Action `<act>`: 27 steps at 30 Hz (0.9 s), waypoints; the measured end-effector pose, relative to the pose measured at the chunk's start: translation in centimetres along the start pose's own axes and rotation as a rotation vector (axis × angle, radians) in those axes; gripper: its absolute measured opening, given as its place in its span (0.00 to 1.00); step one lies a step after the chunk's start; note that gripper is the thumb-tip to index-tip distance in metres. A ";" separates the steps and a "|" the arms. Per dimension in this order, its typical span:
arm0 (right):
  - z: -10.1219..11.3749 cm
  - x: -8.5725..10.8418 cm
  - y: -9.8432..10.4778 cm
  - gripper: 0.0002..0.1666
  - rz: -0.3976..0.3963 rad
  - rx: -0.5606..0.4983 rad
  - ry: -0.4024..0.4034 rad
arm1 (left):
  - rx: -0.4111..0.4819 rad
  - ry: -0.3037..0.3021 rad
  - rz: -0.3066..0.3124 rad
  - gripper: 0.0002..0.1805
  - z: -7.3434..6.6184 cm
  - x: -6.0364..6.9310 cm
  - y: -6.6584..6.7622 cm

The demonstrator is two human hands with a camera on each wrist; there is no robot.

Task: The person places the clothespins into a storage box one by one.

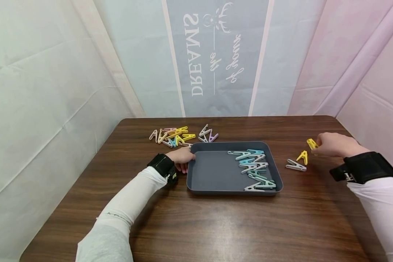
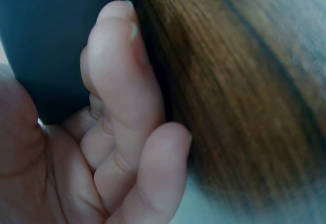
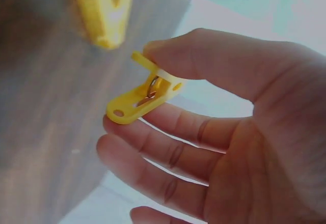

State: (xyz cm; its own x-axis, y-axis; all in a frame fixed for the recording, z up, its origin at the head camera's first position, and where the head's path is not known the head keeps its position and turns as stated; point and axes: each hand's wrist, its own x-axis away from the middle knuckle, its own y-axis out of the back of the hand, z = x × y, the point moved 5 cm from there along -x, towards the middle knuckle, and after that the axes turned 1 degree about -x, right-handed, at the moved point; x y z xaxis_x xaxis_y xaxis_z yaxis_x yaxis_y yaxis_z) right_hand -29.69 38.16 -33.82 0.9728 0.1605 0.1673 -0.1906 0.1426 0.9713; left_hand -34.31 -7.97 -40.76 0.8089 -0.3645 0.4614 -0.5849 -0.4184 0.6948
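Note:
The left hand [image 1: 182, 157] holds the left wall of a dark grey tray [image 1: 204, 171], thumb at the rim; in the left wrist view its fingers [image 2: 125, 76] lie curled against the tray's outside [image 2: 51, 40]. Teal, blue and pale clothespins [image 1: 256, 169] lie in the tray's right half. The right hand [image 1: 337, 144], right of the tray, pinches a yellow clothespin [image 3: 147, 94] between thumb and fingers. In the head view that clothespin [image 1: 312, 143] is partly covered by the fingers. Another yellow clothespin [image 1: 302, 157] and grey ones [image 1: 296, 165] lie on the table nearby.
Behind the tray's left corner lies a group of yellow, pink, blue and orange clothespins [image 1: 174, 136]. Beside them are white and purple ones [image 1: 212, 137]. The brown wooden table [image 1: 222, 225] is bordered by pale cloth walls [image 1: 222, 102].

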 end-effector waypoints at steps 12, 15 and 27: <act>9.4 0.3 2.2 0.17 -0.130 0.036 0.178 | -0.014 -0.006 -0.005 0.24 0.0 0.0 0.0; 12.1 0.6 2.2 0.15 -0.157 0.046 0.248 | -0.011 -0.005 -0.006 0.25 0.0 0.0 -0.1; 20.2 1.6 -1.0 0.12 -0.169 0.098 0.632 | -0.008 -0.005 -0.012 0.23 -0.1 0.1 0.0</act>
State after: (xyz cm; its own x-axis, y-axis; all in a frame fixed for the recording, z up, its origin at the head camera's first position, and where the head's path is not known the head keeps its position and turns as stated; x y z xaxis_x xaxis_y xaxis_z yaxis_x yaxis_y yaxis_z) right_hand -25.24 18.52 -31.07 0.7175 0.6906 -0.0915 0.0000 0.1314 0.9913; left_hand -34.19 -7.91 -40.68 0.8154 -0.3638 0.4504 -0.5749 -0.4164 0.7044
